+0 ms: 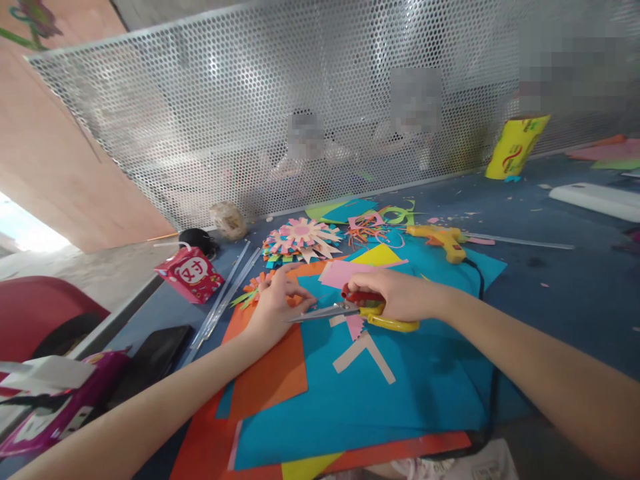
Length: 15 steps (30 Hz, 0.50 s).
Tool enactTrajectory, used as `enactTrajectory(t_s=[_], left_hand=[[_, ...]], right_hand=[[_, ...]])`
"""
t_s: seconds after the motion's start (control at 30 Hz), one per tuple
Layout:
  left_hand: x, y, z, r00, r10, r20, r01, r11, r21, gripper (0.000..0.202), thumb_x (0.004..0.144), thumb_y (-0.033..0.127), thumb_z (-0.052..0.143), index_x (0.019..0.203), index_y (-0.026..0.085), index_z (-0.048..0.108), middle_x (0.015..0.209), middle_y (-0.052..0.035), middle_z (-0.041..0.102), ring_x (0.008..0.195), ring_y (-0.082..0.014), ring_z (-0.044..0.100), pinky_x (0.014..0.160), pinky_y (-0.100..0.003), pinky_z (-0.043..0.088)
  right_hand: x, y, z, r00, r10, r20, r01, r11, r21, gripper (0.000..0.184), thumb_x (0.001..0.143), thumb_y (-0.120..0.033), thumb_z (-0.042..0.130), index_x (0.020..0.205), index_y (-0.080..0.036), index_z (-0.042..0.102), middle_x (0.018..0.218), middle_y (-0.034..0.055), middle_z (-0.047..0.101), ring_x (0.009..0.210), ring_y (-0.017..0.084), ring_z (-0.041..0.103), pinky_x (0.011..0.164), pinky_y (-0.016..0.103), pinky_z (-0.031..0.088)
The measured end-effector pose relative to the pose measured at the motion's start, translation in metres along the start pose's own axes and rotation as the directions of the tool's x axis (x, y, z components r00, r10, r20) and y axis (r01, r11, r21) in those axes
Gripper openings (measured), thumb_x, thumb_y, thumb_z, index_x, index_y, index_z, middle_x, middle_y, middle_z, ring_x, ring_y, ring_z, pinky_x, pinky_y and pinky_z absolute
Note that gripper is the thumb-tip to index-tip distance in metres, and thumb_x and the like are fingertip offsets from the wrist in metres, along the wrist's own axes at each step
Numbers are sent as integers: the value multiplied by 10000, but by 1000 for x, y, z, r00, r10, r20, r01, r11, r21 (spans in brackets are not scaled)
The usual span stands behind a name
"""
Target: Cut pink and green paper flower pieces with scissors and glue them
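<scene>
My right hand [403, 293] is closed around the handles of scissors [330, 311] with a red loop and a yellow loop. Their blades point left, with the tips by my left hand [280, 303]. The fingers of that hand are curled together in a pinch; what is between them is too small to make out. Beside it lies a fringed orange and green paper flower [250, 290], partly hidden by the hand. Cream paper strips [379, 360] rest below the scissors on blue paper [420, 393]. Orange paper [273, 370] is under my left wrist.
Layered fringed paper rosettes [303, 237] lie ahead. A yellow glue gun [443, 239] with a black cord sits right of them. Clear glue sticks [225, 293], a red drink carton [191, 273] and a black phone [157, 350] are at left. A perforated metal screen [225, 113] stands behind.
</scene>
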State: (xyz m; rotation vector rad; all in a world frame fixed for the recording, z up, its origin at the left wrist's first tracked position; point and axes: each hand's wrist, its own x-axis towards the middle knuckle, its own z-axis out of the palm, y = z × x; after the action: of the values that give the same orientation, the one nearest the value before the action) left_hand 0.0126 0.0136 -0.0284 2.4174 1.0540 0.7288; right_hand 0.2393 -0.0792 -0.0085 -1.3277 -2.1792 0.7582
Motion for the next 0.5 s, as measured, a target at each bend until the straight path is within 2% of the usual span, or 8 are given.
enactTrajectory(t_s=[0.1, 0.17, 0.3, 0.5], left_hand=[[1, -2, -4, 998, -59, -24, 57, 997, -54, 603, 723, 380, 649, 1244, 177, 421, 755, -18, 742, 833, -234, 670, 865, -409, 392], [-2, -2, -7, 998, -41, -41, 41, 999, -13, 585, 727, 386, 656, 1233, 185, 443, 758, -13, 744, 849, -237, 672, 899, -428, 367], [-9, 3, -11, 996, 84, 8, -84, 975, 204, 492, 802, 349, 572, 1255, 193, 459, 791, -14, 757, 986, -269, 629, 954, -491, 251], [-19, 9, -5, 972, 227, 66, -233, 880, 413, 478, 870, 272, 467, 1326, 136, 421, 869, -48, 752, 944, -273, 632, 890, -450, 278]], right_hand=[[0, 1, 0, 1000, 6, -3, -6, 1000, -19, 181, 757, -327, 607, 884, -207, 560, 953, 65, 607, 792, 193, 566, 656, 305, 447], [0, 0, -1, 1000, 10, -3, -10, 1000, -24, 205, 748, -338, 620, 892, -203, 561, 968, 71, 610, 802, 198, 567, 659, 305, 443], [1, -1, -2, 1000, 10, 2, -10, 1000, -15, 189, 764, -334, 612, 894, -205, 569, 956, 65, 604, 818, 197, 555, 664, 293, 436], [0, -4, -1, 1000, 11, 11, -12, 1000, 21, 170, 774, -300, 609, 912, -209, 572, 962, 49, 598, 840, 184, 551, 694, 269, 448]])
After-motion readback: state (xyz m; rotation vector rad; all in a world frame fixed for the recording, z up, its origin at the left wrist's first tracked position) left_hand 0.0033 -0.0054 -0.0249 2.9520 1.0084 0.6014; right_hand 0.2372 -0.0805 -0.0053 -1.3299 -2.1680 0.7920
